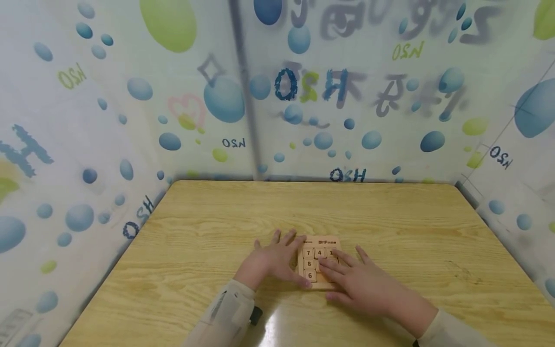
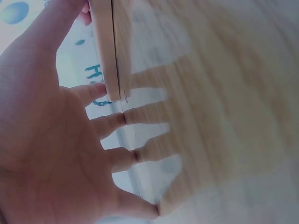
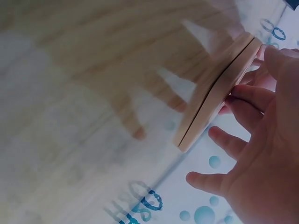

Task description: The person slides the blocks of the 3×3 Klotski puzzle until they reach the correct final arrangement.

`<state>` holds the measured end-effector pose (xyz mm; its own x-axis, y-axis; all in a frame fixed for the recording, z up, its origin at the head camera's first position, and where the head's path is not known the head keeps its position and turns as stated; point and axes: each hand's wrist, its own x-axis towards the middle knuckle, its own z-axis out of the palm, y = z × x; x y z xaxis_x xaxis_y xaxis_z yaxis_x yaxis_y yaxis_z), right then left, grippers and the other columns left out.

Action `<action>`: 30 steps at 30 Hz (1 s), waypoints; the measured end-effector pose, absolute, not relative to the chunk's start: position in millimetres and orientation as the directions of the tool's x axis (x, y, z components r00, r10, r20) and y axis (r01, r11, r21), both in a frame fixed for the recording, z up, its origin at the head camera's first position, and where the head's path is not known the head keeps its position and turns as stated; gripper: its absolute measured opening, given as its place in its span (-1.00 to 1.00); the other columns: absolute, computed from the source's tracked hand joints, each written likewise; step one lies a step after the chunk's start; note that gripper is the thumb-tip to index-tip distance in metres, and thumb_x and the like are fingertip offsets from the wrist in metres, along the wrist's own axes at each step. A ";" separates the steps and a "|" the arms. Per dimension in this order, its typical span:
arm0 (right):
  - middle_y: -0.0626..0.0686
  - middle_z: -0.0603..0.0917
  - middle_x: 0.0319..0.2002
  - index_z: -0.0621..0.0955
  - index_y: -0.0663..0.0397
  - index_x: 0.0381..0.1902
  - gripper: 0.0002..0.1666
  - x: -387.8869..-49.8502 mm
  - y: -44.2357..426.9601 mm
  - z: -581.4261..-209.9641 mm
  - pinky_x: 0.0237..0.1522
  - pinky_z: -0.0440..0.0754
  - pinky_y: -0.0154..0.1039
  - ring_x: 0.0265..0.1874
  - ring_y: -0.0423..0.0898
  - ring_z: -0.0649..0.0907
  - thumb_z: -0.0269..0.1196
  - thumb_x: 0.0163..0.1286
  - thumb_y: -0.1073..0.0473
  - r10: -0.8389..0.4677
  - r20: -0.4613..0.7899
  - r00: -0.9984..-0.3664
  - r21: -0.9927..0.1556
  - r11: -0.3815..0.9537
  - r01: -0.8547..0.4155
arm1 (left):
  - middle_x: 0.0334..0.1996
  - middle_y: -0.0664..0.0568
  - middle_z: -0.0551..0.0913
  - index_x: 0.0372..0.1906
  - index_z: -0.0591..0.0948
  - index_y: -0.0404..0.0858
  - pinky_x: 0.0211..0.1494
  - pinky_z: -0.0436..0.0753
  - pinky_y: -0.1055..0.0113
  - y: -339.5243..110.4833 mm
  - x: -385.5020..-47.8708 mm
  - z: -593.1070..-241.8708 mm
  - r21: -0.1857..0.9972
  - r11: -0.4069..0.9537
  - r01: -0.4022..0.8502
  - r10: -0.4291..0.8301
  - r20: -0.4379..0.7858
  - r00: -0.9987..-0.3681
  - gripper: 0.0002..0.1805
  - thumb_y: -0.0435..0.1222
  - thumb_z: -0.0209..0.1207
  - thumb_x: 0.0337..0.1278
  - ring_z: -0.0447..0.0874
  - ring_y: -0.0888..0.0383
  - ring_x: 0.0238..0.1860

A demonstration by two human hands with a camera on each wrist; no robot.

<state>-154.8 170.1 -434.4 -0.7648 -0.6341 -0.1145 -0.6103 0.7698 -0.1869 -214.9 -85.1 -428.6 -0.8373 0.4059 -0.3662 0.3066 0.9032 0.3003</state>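
Wooden sliding number puzzle [image 1: 321, 286] lies flat on the wood-grain desk [image 1: 243, 212], about midway between its left and right edges, well apart from the far edge. Tiles legible: 7, 4, 1 across the top row; 8, then 6 down the left column; others covered. Left hand [image 1: 276, 260]: fingers spread apart, thumb and index touching the puzzle's left-side corners. Right hand [image 1: 362, 284]: fingers extended, apart, tips over the tiles; contact cannot be told. Droplet-printed curtain [image 1: 373, 111] beyond the far edge.
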 end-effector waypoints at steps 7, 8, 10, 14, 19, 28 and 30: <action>-0.16 0.37 0.64 0.45 -0.22 0.59 -0.20 -138.3 170.9 -434.1 0.54 0.13 0.64 0.65 0.20 0.33 0.03 0.59 -0.45 -0.653 -0.105 -0.750 -0.172 0.755 -0.633 | 0.79 0.10 -0.16 0.75 -0.01 0.25 0.55 -0.17 -0.70 -84.7 -213.9 -428.3 0.302 0.904 0.304 0.404 -0.365 -0.838 0.39 0.51 0.43 -0.19 -0.25 -0.27 0.77; -0.16 0.36 0.65 0.44 -0.22 0.60 -0.19 -136.4 171.3 -434.3 0.53 0.13 0.64 0.65 0.20 0.33 0.01 0.59 -0.47 -0.656 -0.109 -0.747 -0.174 0.752 -0.635 | 0.79 0.10 -0.16 0.75 0.00 0.25 0.55 -0.17 -0.70 -84.8 -213.9 -428.3 0.300 0.904 0.304 0.404 -0.364 -0.839 0.38 0.50 0.43 -0.19 -0.25 -0.27 0.77; -0.17 0.36 0.65 0.42 -0.23 0.61 -0.16 -133.5 171.8 -434.5 0.53 0.13 0.65 0.65 0.20 0.32 0.00 0.58 -0.49 -0.660 -0.119 -0.742 -0.183 0.749 -0.637 | 0.79 0.11 -0.15 0.74 0.00 0.25 0.55 -0.16 -0.69 -85.0 -214.0 -427.8 0.300 0.905 0.302 0.401 -0.363 -0.841 0.38 0.50 0.43 -0.19 -0.25 -0.27 0.77; -0.18 0.34 0.66 0.39 -0.24 0.63 -0.15 -131.4 172.3 -434.4 0.53 0.13 0.64 0.66 0.19 0.32 -0.02 0.58 -0.50 -0.665 -0.135 -0.735 -0.190 0.745 -0.639 | 0.79 0.11 -0.14 0.74 0.01 0.26 0.56 -0.16 -0.69 -85.5 -214.0 -427.5 0.303 0.906 0.295 0.396 -0.363 -0.843 0.38 0.50 0.44 -0.20 -0.24 -0.27 0.77; -0.16 0.35 0.66 0.39 -0.23 0.63 -0.15 -135.1 174.4 -432.9 0.54 0.10 0.65 0.66 0.21 0.31 -0.01 0.59 -0.49 -0.658 -0.133 -0.741 -0.199 0.750 -0.630 | 0.79 0.10 -0.15 0.74 0.01 0.26 0.56 -0.15 -0.69 -85.4 -213.9 -428.3 0.300 0.907 0.297 0.397 -0.365 -0.842 0.37 0.50 0.43 -0.19 -0.24 -0.28 0.77; -0.17 0.42 0.62 0.46 -0.23 0.59 -0.20 -149.6 186.8 -428.8 0.54 0.09 0.65 0.65 0.21 0.32 0.06 0.58 -0.45 -0.567 -0.142 -0.812 -0.168 0.822 -0.544 | 0.79 0.12 -0.16 0.74 0.00 0.27 0.55 -0.16 -0.69 -84.7 -213.6 -427.9 0.303 0.905 0.299 0.400 -0.364 -0.841 0.38 0.50 0.43 -0.20 -0.25 -0.28 0.77; -0.17 0.43 0.61 0.46 -0.23 0.58 -0.19 -150.1 188.0 -429.9 0.53 0.09 0.67 0.65 0.23 0.33 0.06 0.57 -0.46 -0.568 -0.142 -0.811 -0.179 0.821 -0.543 | 0.79 0.12 -0.16 0.74 0.00 0.26 0.56 -0.16 -0.69 -84.5 -213.8 -427.0 0.302 0.904 0.301 0.402 -0.364 -0.840 0.38 0.50 0.43 -0.20 -0.25 -0.28 0.77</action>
